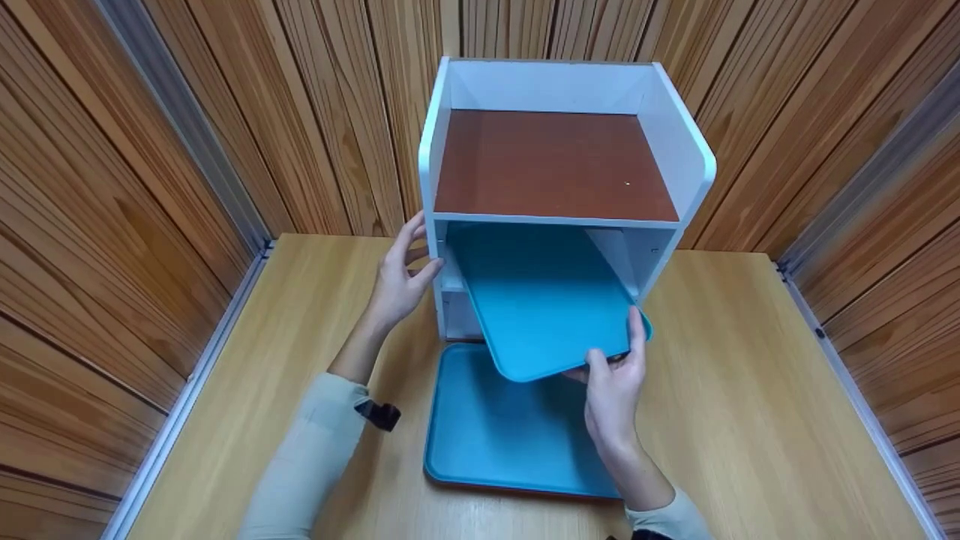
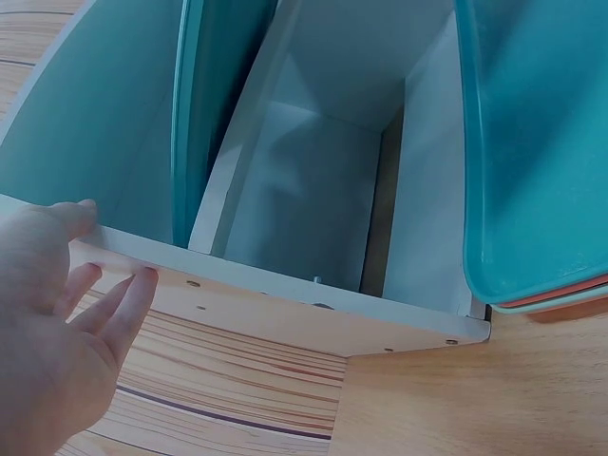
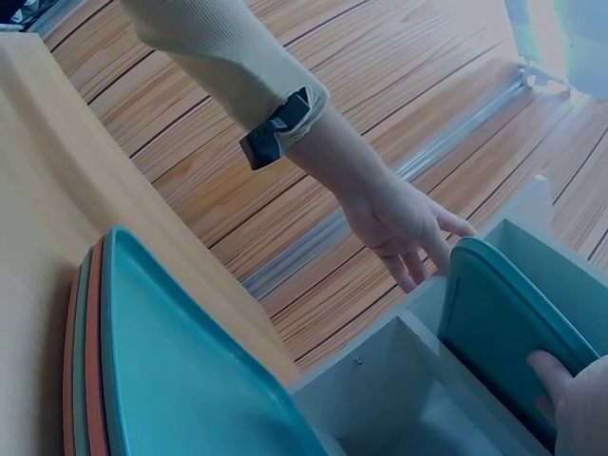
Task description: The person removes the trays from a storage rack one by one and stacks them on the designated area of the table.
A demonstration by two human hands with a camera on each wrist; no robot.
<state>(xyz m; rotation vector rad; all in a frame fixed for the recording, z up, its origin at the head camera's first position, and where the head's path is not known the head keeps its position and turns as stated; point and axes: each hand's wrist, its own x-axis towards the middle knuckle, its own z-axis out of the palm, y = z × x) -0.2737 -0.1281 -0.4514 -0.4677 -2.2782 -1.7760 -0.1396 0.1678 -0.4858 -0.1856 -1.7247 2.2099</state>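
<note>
A white shelf unit (image 1: 679,146) with a brown top board stands at the back of the wooden table. A teal tray (image 1: 544,296) sticks tilted out of its compartment. My right hand (image 1: 615,386) pinches the tray's near right corner, thumb on top. My left hand (image 1: 401,277) rests with straight fingers against the shelf's left side panel (image 2: 285,299). In the right wrist view the held tray (image 3: 503,328) rises edge-on from the shelf. A stack of trays (image 1: 495,431), teal on top, lies flat on the table below the held one.
Wood-panelled walls close in the table (image 1: 750,390) on three sides, with metal strips along the corners. The stack (image 3: 114,361) shows orange and teal edges beneath its top tray.
</note>
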